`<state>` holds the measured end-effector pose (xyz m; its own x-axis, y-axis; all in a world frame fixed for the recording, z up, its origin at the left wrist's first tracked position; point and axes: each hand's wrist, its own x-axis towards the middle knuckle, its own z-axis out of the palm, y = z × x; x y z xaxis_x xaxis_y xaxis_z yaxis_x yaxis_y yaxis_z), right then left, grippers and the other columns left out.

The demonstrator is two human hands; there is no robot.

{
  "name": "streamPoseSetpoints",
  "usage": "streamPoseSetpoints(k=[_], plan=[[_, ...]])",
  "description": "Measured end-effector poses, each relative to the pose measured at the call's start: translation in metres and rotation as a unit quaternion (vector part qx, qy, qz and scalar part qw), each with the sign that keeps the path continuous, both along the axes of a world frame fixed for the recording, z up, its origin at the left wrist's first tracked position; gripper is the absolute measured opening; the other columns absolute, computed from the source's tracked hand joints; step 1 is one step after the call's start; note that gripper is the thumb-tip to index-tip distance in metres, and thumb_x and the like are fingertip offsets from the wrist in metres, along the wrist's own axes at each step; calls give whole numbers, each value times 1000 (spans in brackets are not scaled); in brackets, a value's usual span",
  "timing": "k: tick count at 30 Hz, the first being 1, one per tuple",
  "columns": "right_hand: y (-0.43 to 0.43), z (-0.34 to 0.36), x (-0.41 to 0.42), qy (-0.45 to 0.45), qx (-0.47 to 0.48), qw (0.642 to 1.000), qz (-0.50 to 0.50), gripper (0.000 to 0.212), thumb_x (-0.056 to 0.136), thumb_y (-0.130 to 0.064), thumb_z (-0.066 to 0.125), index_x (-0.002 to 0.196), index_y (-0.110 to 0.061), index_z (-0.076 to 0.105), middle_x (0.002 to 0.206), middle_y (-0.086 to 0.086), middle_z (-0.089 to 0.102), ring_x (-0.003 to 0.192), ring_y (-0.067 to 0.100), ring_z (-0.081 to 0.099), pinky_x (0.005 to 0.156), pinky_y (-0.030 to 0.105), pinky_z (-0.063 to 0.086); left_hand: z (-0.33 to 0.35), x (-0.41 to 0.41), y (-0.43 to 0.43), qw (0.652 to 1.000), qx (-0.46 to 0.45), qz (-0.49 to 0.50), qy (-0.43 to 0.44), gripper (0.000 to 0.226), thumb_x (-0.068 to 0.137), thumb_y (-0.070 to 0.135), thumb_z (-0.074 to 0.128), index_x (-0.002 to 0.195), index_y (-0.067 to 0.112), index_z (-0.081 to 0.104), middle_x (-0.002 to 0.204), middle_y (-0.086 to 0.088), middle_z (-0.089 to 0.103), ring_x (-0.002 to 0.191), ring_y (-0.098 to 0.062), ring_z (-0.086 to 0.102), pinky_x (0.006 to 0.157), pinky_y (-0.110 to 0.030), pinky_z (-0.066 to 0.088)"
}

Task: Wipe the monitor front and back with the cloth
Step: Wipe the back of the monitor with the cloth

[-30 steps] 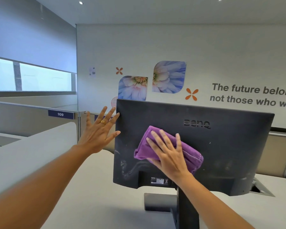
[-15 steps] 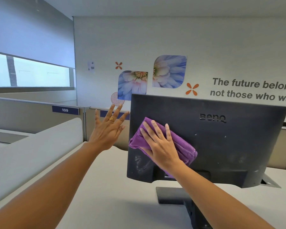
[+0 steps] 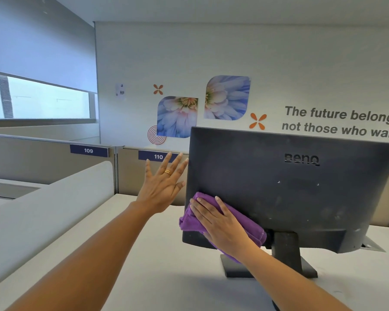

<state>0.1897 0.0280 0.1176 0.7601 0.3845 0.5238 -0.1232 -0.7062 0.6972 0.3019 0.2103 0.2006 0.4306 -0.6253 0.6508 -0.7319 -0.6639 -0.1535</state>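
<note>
A black BenQ monitor [image 3: 301, 189] stands on its stand [image 3: 288, 254] with its dusty back towards me; the screen side is hidden. My right hand [image 3: 220, 223] lies flat on a folded purple cloth [image 3: 252, 227] and presses it against the lower left corner of the monitor's back. My left hand [image 3: 161, 187] is spread with fingers apart, holding nothing, its fingertips at the monitor's left edge. It wears a gold ring.
The monitor rests on a pale grey desk [image 3: 144, 254]. Low partitions with the labels 109 [image 3: 88, 150] and 110 [image 3: 158, 156] run behind it. A curved white divider [image 3: 54, 198] rises at the left. A cable port [image 3: 373, 245] shows behind the monitor's right side.
My right hand has slid the cloth down the monitor's back to the lower left corner. My left hand stays spread at the monitor's left edge. My view has shifted left.
</note>
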Motion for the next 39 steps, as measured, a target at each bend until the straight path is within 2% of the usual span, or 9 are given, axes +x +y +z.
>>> streamPoseSetpoints(k=[5,9,13,20,23,26,30,35,39], plan=[[-28,-1,-23,-31,26,999,10,78,78,-38,67,143,-15,30,148,2,36,138,21,27,112,44,13,-5,0,-8,999,-32,-16,-24,60,83,61,-19,137,36,-22,149,8,-17,138,-20,-18,103,-54,-18],[-22,20,-24,-105,117,987,14,74,76,-33,71,138,-14,35,141,4,47,131,23,43,108,47,29,-9,-1,-16,999,-41,-18,-30,63,82,63,-21,137,34,-23,151,8,-16,140,-20,-17,104,-53,-20],[1,34,-7,-127,174,976,23,65,84,-33,62,141,-13,35,144,5,42,134,25,38,108,49,26,-16,1,-19,997,-61,-8,-39,62,90,59,-10,144,29,-7,155,1,3,144,-22,-6,107,-58,-7],[13,13,2,-12,73,997,-3,75,83,-43,60,143,-14,26,148,2,36,138,22,30,114,47,18,-15,-6,-17,995,-80,-12,-50,61,93,56,-6,145,25,5,154,-2,12,142,-26,9,107,-60,-1],[-1,8,-6,7,53,999,1,74,84,-44,58,144,-15,24,150,1,33,139,21,28,114,45,11,-22,-8,-22,994,-88,-12,-56,60,95,55,-1,146,25,7,155,-4,14,144,-23,1,111,-60,-4],[-19,10,-23,-1,54,999,-2,76,82,-42,62,144,-16,26,149,0,34,139,19,29,114,44,18,-29,-15,-29,994,-88,-12,-64,60,96,54,3,146,23,11,154,-4,14,142,-19,-4,110,-61,-1],[-49,15,-48,-34,99,995,-2,66,87,-37,55,144,-17,28,148,1,37,139,20,27,114,45,21,-34,-22,-36,993,-91,-11,-71,63,96,53,6,146,17,12,154,-3,14,143,-15,-6,111,-51,-5],[-87,22,-78,-97,245,964,-34,55,98,-44,11,145,-16,18,148,2,34,141,15,15,116,35,5,-39,-34,-47,993,-101,-19,-59,65,96,54,9,145,13,14,152,-5,17,142,-11,-12,112,-36,-3],[-114,24,-89,-188,352,916,-42,59,96,-46,19,146,-15,16,152,2,21,143,18,13,118,35,6,-43,-42,-56,992,-111,-19,-49,66,96,56,9,146,14,13,151,-6,18,142,-12,-13,112,-37,-1]])
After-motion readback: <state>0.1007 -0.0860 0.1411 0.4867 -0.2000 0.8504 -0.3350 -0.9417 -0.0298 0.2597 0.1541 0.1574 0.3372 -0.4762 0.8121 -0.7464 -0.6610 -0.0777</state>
